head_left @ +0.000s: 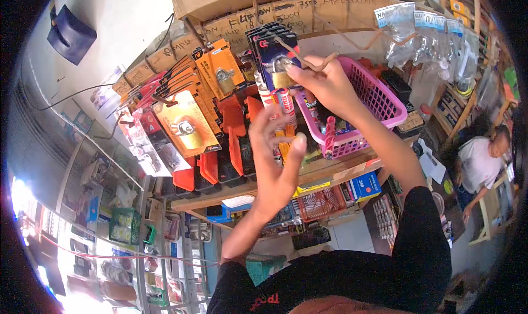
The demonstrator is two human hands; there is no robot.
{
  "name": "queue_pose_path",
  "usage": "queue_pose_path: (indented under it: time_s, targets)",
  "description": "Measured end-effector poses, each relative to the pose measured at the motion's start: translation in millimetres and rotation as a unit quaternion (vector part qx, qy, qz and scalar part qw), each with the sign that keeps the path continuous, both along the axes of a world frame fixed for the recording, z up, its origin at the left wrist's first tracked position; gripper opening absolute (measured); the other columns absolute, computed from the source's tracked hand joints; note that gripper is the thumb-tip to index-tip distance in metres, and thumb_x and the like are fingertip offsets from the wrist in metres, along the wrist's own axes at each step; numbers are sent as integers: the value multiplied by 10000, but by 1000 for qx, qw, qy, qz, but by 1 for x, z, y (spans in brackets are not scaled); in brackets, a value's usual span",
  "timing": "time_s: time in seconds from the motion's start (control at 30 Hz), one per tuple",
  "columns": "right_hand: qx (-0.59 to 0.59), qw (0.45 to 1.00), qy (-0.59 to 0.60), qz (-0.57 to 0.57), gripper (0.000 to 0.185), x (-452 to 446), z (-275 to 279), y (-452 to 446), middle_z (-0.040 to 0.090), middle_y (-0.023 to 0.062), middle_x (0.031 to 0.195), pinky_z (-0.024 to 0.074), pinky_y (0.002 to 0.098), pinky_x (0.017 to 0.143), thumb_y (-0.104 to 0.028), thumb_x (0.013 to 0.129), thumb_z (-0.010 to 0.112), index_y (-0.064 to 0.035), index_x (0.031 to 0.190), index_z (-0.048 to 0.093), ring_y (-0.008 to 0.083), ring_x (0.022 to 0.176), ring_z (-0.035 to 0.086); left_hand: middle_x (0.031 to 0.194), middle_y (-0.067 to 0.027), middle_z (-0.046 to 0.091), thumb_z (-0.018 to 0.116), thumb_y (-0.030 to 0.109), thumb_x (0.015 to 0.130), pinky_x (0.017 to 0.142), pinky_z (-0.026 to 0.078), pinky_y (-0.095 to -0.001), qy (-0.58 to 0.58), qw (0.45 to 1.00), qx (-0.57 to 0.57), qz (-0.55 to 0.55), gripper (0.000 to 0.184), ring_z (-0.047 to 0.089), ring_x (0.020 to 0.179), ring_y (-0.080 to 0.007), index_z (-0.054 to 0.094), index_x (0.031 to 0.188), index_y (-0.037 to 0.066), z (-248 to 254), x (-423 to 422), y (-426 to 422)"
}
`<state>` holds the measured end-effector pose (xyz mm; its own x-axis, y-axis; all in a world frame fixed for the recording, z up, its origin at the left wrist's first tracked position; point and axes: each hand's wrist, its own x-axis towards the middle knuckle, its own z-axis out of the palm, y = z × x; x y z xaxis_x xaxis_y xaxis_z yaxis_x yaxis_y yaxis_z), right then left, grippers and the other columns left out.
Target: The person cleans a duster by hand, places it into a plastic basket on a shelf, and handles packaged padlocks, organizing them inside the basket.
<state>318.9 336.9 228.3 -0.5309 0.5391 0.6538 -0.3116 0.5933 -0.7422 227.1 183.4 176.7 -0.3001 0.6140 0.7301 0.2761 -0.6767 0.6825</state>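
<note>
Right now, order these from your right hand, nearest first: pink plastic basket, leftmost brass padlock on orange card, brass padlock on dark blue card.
1. Brass padlock on dark blue card: at the right hand's fingertips.
2. Pink plastic basket: to the right, by the wrist.
3. Leftmost brass padlock on orange card: far left.

"3M" on blue box [366,186]

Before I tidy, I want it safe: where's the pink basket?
In the head view, the pink basket sits on the wooden shelf, right of centre, partly hidden by the right forearm.
</note>
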Motion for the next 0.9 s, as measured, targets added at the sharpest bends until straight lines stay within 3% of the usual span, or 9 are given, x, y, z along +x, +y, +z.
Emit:
queue_pose_path:
  time_s: [0.13, 0.23, 0.27, 0.3, 0.33, 0.43, 0.57, 0.77, 0.9]
  targets:
    - [-11, 999, -49, -3, 294, -1, 1, 5, 543, -46, 622, 333, 200, 456, -298, 915, 615, -17, 829, 617, 10, 548, 452, 1258, -178, 454, 631, 164, 864, 905, 431, -360, 179, 982, -56, -12, 456, 476, 1154, -308, 453, 1260, 25, -31, -10, -9]
    - [23, 991, -131, -19, 360, 18, -7, 8, 554, -21, 608, 350, 216, 449, -378, 928, 571, -27, 861, 613, 35, 519, 473, 1245, -182, 463, 648, 168, 855, 919, 431, -379, 236, 961, -137, -43, 460, 496, 1143, -328, 454, 1246, 21, -32, -13, -22]
    - [26, 984, -173, -28, 391, 25, -13, 16, 560, -12, 606, 361, 222, 451, -412, 932, 550, -29, 880, 614, 44, 514, 482, 1260, -153, 462, 645, 132, 849, 888, 448, -335, 276, 950, -144, -27, 443, 474, 1160, -261, 468, 1241, 27, -36, -15, -23]
    - [27, 975, -216, -36, 424, 33, -18, 22, 566, -4, 604, 373, 228, 452, -445, 936, 528, -31, 898, 615, 53, 509, 490, 1259, -152, 462, 647, 131, 849, 889, 448, -340, 276, 947, -159, -34, 446, 477, 1155, -261, 467, 1244, 27, -40, -18, -24]
    - [11, 944, -326, -38, 509, 43, -16, 25, 593, 28, 617, 413, 250, 470, -521, 935, 471, -32, 936, 615, 81, 503, 513, 1258, -151, 462, 648, 130, 849, 891, 448, -345, 275, 945, -173, -41, 449, 480, 1151, -261, 466, 1246, 26, -44, -20, -25]
    - [40, 827, -556, -72, 541, 57, -42, 56, 648, 70, 689, 470, 288, 539, -555, 928, 453, -50, 994, 634, 128, 568, 588, 1224, -152, 492, 653, 130, 854, 909, 446, -361, 290, 934, -203, -47, 485, 515, 1117, -262, 441, 1277, 21, -47, -21, -25]
    - [103, 864, -491, -35, 530, 61, -84, 89, 643, 48, 690, 458, 288, 585, -539, 932, 461, -51, 971, 664, 117, 620, 570, 1180, -169, 532, 657, 147, 858, 941, 434, -378, 297, 932, -200, -56, 556, 536, 1102, -277, 391, 1326, 10, -57, -14, -6]
    - [101, 884, -454, -37, 430, 56, -62, 72, 637, 12, 697, 413, 266, 579, -445, 938, 528, -45, 969, 682, 67, 632, 495, 1123, -206, 551, 656, 185, 840, 867, 440, -436, 327, 938, -112, 0, 526, 557, 979, -369, 444, 1297, 34, -64, 6, 39]
    - [102, 916, -386, 43, 452, 47, -68, 87, 676, 55, 787, 481, 287, 742, -428, 948, 517, -13, 1024, 678, 106, 757, 587, 1084, -200, 572, 679, 132, 803, 837, 451, -432, 313, 947, -70, 20, 515, 558, 960, -370, 480, 1267, 30, -64, 16, 47]
